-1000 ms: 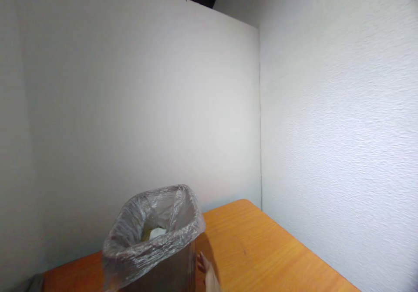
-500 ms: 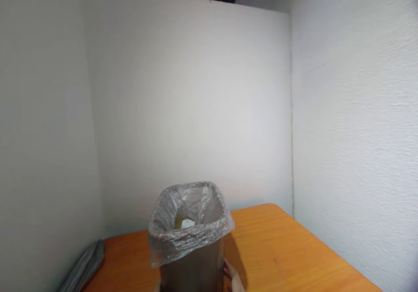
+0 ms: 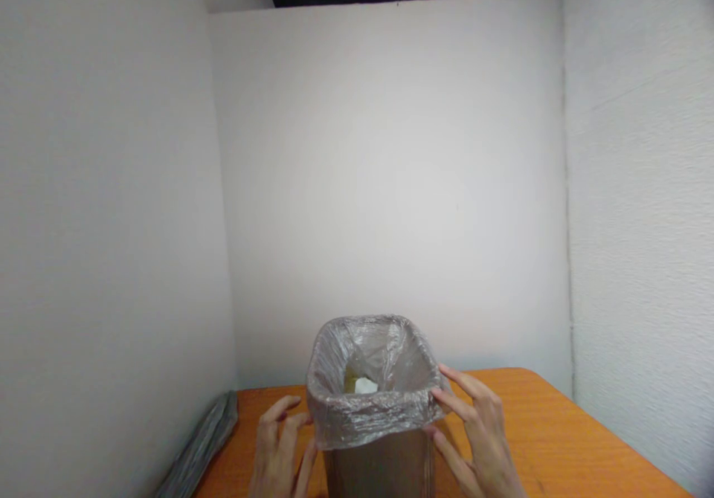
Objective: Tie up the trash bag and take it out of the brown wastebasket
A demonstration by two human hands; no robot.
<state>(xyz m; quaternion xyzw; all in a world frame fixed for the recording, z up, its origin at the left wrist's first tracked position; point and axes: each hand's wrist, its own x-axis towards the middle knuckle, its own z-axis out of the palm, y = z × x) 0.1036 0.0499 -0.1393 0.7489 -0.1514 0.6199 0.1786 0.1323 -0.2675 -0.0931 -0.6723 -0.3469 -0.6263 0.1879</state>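
Note:
A small brown bin (image 3: 379, 468) stands on the orange wooden table (image 3: 558, 438), lined with a clear plastic bag (image 3: 368, 409) folded over its rim. Some white and yellowish scraps (image 3: 361, 385) lie inside. My left hand (image 3: 282, 450) is beside the bin's left side, fingers spread and curled toward the bag's edge. My right hand (image 3: 480, 431) is at the bin's right side, fingertips touching the bag's folded rim, fingers apart. Neither hand grips anything that I can see.
White partition walls (image 3: 390, 186) close the table in at the back, left and right. A flat grey bundle (image 3: 198, 442) leans along the left wall on the table.
The view has swung left, bringing the bin to the centre. Both hands have risen into view on either side of the bin, up at the bag's rim.

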